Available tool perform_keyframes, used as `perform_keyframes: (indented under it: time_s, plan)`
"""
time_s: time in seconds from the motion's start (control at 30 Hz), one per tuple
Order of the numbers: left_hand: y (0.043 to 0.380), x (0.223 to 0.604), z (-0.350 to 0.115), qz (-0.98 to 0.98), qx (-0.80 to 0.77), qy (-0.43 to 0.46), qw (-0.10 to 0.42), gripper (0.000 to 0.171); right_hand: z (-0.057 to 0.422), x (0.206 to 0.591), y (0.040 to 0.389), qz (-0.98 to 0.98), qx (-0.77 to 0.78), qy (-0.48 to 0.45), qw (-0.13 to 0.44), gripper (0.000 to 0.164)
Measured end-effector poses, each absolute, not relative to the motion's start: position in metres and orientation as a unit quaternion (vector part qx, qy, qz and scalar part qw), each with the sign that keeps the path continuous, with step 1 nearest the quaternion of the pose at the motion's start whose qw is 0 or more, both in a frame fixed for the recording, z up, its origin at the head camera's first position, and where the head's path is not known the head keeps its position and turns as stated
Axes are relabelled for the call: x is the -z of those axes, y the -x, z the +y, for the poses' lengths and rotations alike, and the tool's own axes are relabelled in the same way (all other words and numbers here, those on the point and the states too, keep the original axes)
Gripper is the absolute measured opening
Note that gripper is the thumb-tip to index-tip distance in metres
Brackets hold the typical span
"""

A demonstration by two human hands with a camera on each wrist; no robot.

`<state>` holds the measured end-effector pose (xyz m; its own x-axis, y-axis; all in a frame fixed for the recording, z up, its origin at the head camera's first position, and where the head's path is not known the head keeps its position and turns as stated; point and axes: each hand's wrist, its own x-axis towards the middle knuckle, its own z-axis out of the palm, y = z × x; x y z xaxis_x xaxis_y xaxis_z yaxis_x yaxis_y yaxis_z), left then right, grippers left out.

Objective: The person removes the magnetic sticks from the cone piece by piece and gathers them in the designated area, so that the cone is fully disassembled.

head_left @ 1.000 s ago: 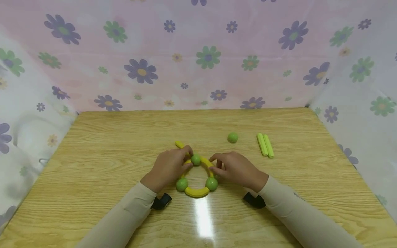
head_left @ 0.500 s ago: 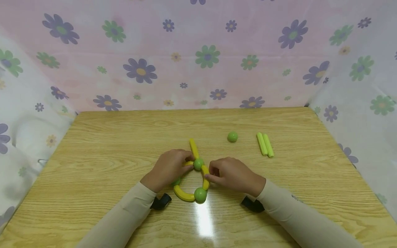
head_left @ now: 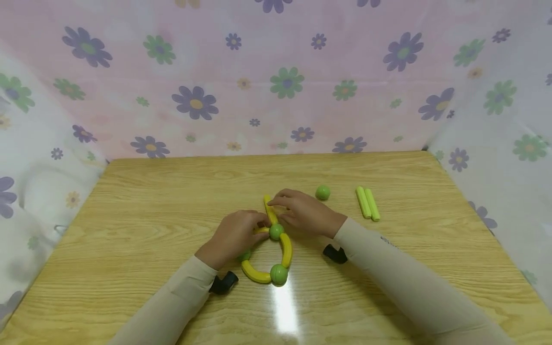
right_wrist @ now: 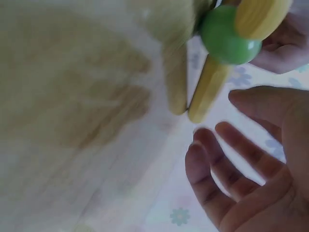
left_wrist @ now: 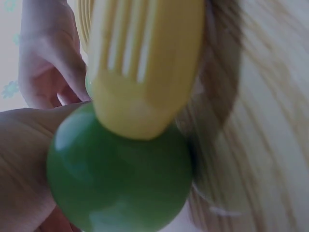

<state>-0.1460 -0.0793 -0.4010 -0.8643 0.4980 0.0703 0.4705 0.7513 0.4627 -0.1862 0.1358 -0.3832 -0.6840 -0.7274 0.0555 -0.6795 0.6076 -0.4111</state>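
Note:
A ring of curved yellow rods [head_left: 286,250] and green balls [head_left: 279,274] lies on the table. From its top green ball [head_left: 276,232] a straight yellow rod [head_left: 270,209] points away from the person. My left hand [head_left: 235,235] pinches the curved rod just left of that ball, partly covering the ring's left side. The left wrist view has a ball [left_wrist: 118,174] and a curved rod [left_wrist: 145,58] close up. My right hand [head_left: 308,213] is beside the straight rod; in the right wrist view its fingers [right_wrist: 200,169] are spread, apart from the rod [right_wrist: 208,92].
A loose green ball [head_left: 323,192] lies beyond the right hand. Farther right, two yellow-green sticks [head_left: 367,203] lie side by side on the wooden table [head_left: 172,187]. Flowered cloth [head_left: 241,105] stands behind the table and at its sides.
The ring has turned, so the straight rod swung from pointing up-left to nearly straight away. My right hand has left the right-hand curved rod and moved up beside the straight one.

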Motion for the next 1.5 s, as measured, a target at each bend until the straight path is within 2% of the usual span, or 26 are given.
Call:
perform_keyframes:
  time_s: [0.2, 0.8, 0.97, 1.2, 1.5]
  plan:
    - [0.146, 0.402, -0.079, 0.935, -0.236, -0.265, 0.017, 0.012, 0.128, 0.386, 0.198, 0.884, 0.159, 0.434, 0.070, 0.034]
    - [0.145, 0.398, -0.079, 0.938, -0.208, -0.275, 0.027, 0.012, 0.134, 0.395, 0.201, 0.886, 0.162, 0.432, 0.051, 0.019]
    - [0.145, 0.398, -0.079, 0.942, -0.191, -0.275, 0.034, 0.017, 0.136, 0.395, 0.197, 0.890, 0.153, 0.426, 0.050, 0.020]
    - [0.144, 0.401, -0.080, 0.938, -0.188, -0.289, 0.044, 0.033, 0.136, 0.397, 0.196, 0.887, 0.150, 0.434, 0.044, 0.019]
    - [0.144, 0.400, -0.079, 0.936, -0.210, -0.275, 0.061, 0.032, 0.138, 0.392, 0.191, 0.898, 0.143, 0.414, 0.050, 0.015]
